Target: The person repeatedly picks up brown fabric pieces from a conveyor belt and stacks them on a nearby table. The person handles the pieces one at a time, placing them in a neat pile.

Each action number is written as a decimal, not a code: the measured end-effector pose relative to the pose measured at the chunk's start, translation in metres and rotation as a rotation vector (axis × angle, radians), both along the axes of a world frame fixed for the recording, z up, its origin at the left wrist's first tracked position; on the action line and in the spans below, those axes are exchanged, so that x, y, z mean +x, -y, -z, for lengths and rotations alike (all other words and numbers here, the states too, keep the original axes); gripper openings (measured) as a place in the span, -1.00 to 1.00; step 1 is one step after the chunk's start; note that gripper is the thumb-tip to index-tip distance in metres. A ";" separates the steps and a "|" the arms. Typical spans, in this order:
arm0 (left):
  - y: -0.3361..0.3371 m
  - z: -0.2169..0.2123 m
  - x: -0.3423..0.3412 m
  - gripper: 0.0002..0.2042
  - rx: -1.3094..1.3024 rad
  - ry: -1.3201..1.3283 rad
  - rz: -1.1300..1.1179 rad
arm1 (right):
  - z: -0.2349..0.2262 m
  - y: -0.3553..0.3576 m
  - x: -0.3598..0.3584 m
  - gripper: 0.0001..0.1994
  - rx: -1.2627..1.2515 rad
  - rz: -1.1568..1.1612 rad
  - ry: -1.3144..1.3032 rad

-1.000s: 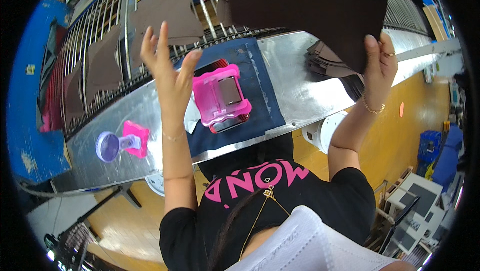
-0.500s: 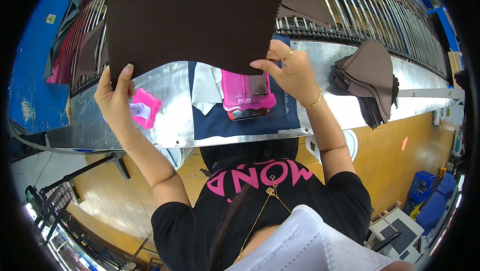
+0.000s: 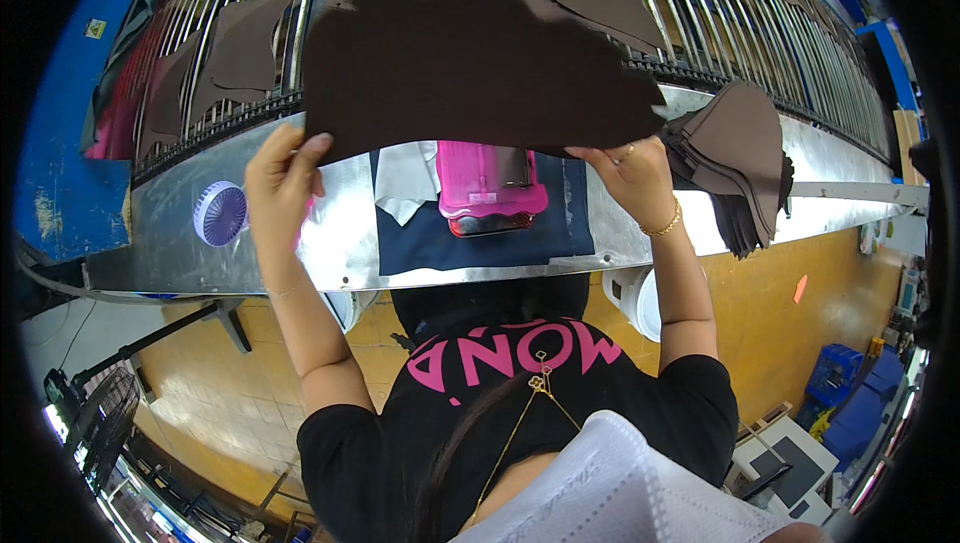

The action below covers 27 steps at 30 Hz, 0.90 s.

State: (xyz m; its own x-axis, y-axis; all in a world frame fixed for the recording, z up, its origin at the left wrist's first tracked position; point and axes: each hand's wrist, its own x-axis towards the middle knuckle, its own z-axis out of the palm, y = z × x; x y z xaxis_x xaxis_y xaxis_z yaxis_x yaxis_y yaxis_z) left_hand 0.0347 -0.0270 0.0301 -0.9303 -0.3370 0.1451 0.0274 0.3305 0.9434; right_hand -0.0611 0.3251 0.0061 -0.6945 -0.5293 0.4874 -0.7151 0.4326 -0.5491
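A large dark brown sheet (image 3: 470, 68) of leather-like material was held out flat above the far part of the metal counter (image 3: 180, 233), its long axis running left to right, its near edge toward the person and its far edge over the rack of metal bars (image 3: 760, 33) beyond the counter. Its right end narrowed to a ragged point near the stack of brown cut pieces (image 3: 745, 158) lying on the counter's right side. The left hand (image 3: 280, 183) was raised with the forearm coming up from the lower left, fingers closed on the sheet's near-left corner, the fingertips resting over the edge. The right hand (image 3: 632, 175), wearing a ring and a gold bracelet, gripped the near edge toward the right, its forearm rising nearly straight from the shoulder. Under the sheet, on a dark blue mat (image 3: 480, 233), lay a pink case (image 3: 490, 188) with a phone-like thing on it and a white cloth (image 3: 405, 183) just beside it on the left; the sheet hid the far parts of all three. A small purple fan (image 3: 220, 213) sat on the counter left of the left hand. More brown pieces (image 3: 240, 53) lay on the rack, partly hidden by the sheet. The thumbs of both hands could not be made out.
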 end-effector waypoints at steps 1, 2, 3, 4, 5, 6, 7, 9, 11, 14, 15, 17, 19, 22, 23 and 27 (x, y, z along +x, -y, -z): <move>-0.007 0.002 -0.005 -0.89 -0.013 0.106 -0.006 | 0.003 -0.011 0.002 -0.90 0.020 0.020 0.044; -0.014 0.005 -0.010 -0.90 -0.171 0.066 0.056 | 0.007 -0.022 0.003 -0.89 0.037 0.052 0.060; -0.020 0.008 -0.016 -0.91 -0.328 0.025 0.119 | 0.015 -0.032 0.005 -0.89 0.053 0.085 0.076; -0.026 0.009 -0.021 -0.91 -0.489 -0.013 0.178 | 0.024 -0.043 0.007 -0.88 0.066 0.114 0.094; -0.036 0.010 -0.028 -0.91 -0.493 -0.026 0.219 | 0.035 -0.055 0.010 -0.87 0.006 0.153 0.157; -0.047 0.009 -0.035 -0.91 -0.496 -0.038 0.262 | 0.040 -0.070 0.012 -0.89 -0.014 0.201 0.211; -0.059 0.008 -0.040 -0.90 -0.503 -0.046 0.302 | 0.043 -0.083 0.014 -0.90 -0.037 0.246 0.268; -0.084 0.004 -0.048 -0.89 -0.507 -0.100 0.352 | 0.040 -0.108 0.019 -0.91 -0.033 0.339 0.333; -0.106 0.000 -0.059 -0.88 -0.553 -0.149 0.427 | 0.036 -0.138 0.022 -0.91 0.000 0.495 0.421; -0.132 -0.005 -0.075 -0.82 -0.674 -0.194 0.564 | 0.020 -0.178 0.035 -0.87 -0.219 0.553 0.459; -0.140 -0.007 -0.079 -0.81 -0.708 -0.195 0.604 | 0.009 -0.191 0.037 -0.87 -0.270 0.534 0.556; -0.150 -0.012 -0.086 -0.80 -0.766 -0.206 0.637 | -0.004 -0.215 0.033 -0.89 -0.285 0.426 0.704; -0.151 -0.024 -0.093 -0.80 -0.683 -0.258 0.510 | -0.005 -0.200 0.029 -0.82 -0.585 0.490 0.735; -0.133 -0.042 -0.101 -0.75 -0.555 -0.300 0.363 | -0.007 -0.204 0.001 -0.68 -0.741 0.569 0.802; -0.125 -0.041 -0.102 -0.75 -0.512 -0.293 0.339 | -0.008 -0.204 -0.012 -0.68 -0.757 0.603 0.809; -0.099 -0.040 -0.088 -0.76 -0.395 -0.109 0.265 | 0.004 -0.194 -0.098 -0.67 -0.974 0.587 0.754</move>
State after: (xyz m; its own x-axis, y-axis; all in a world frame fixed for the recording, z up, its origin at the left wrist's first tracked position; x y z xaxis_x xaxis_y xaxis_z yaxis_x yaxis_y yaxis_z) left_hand -0.0531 0.0716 0.0705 -0.9490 0.0100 0.3150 0.2504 0.6308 0.7344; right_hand -0.1592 0.5193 0.0024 -0.9570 0.2707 -0.1040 0.0447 -0.2167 -0.9752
